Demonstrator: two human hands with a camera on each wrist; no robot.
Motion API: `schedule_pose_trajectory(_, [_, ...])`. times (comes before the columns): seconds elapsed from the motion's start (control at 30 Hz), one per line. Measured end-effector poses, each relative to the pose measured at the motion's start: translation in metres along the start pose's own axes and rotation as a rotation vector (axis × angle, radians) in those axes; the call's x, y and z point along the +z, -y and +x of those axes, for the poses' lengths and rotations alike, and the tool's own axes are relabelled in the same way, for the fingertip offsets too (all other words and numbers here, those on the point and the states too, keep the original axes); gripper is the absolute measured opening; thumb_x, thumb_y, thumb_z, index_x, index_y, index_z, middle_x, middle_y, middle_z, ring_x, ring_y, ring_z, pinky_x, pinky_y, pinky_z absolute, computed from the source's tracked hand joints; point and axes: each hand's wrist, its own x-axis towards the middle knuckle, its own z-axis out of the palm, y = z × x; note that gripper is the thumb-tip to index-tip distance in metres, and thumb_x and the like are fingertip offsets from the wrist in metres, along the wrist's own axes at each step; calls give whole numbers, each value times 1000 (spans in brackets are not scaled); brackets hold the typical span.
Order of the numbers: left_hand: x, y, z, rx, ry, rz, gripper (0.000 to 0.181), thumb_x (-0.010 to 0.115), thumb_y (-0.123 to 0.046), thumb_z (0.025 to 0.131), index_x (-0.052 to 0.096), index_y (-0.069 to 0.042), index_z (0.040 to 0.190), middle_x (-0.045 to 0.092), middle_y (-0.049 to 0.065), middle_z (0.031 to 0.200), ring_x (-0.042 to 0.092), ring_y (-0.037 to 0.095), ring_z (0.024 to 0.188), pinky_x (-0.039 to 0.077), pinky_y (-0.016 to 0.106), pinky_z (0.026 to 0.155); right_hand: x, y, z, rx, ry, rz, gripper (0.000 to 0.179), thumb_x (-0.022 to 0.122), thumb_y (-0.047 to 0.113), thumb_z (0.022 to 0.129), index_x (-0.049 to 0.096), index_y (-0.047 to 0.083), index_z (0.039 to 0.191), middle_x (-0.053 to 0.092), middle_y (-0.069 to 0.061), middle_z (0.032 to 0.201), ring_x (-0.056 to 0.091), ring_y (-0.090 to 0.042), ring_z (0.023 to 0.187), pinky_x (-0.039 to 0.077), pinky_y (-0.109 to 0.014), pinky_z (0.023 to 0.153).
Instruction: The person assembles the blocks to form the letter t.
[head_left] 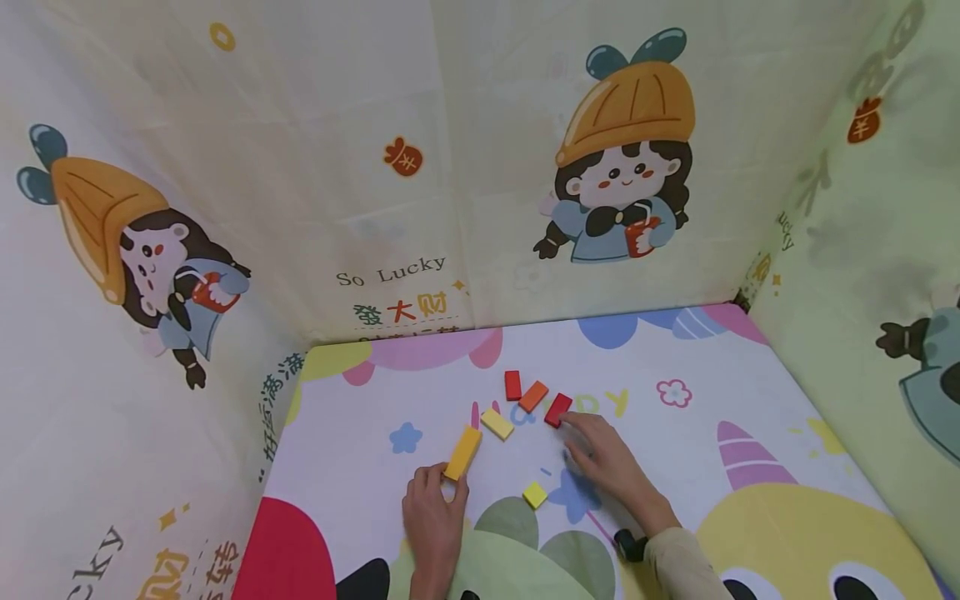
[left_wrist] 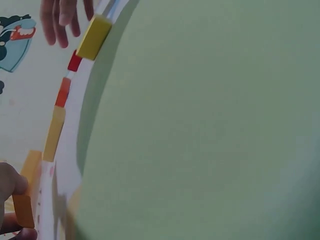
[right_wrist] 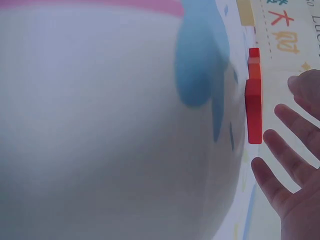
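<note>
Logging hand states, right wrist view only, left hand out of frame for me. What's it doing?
Observer: The left hand pinches the near end of an orange-yellow block.
Operator: Copy. Any block off by itself?
Observer: Yes, a bright yellow block lies apart from the others, on the side nearer the person.
</note>
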Motion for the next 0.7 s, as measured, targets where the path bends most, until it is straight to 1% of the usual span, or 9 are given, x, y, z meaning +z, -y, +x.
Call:
schedule_pose_trajectory(0.1, [0,-2,-7,12,4,8,33,90,-25,77,75,-10,102,66,4,92,64,26,85,49,43,74,-2,-3,6,9,21,-9,49,75,6,92,63,8,139,68,-7,138,60,-31,130,51,-56,107])
schedule_pose_trajectory(0.27, [0,-6,-18,48,-6,-13,34,92,-25,75,75,-11,100,65,2,91,64,24,83,49,41,73,-4,-6,14,31,54,-48,47,74,6,93,64,9,138,68,-9,139,59,-33,132,50,-56,109])
schedule_pose_trajectory(0.33, [1,-9,-22,53,3,-5,35,93,-27,74,75,-13,100,64,1,91,62,22,82,48,40,73,-4,-7,17,44,67,-66,46,74,6,93,64,9,139,67,-9,140,59,-33,132,50,-56,109])
schedule_pose_trajectory(0.47, [1,-19,-29,51,51,24,35,93,-30,74,75,-15,100,63,-2,91,59,18,83,48,37,74,-3,-9,22,61,88,-77,46,73,5,94,64,9,139,65,-9,144,57,-33,134,49,-55,112])
schedule_pose_trajectory(0.57, [2,-24,-33,58,78,27,34,93,-33,75,75,-16,100,62,-4,91,59,16,83,47,35,74,-1,-10,25,69,103,-87,46,73,6,95,63,10,140,63,-9,147,56,-33,136,48,-55,113])
schedule_pose_trajectory(0.7, [5,-28,-37,92,78,7,34,92,-34,76,75,-18,100,63,-5,92,60,15,84,46,34,73,1,-10,27,74,115,-108,48,72,6,96,63,13,142,61,-7,150,54,-32,137,48,-54,113])
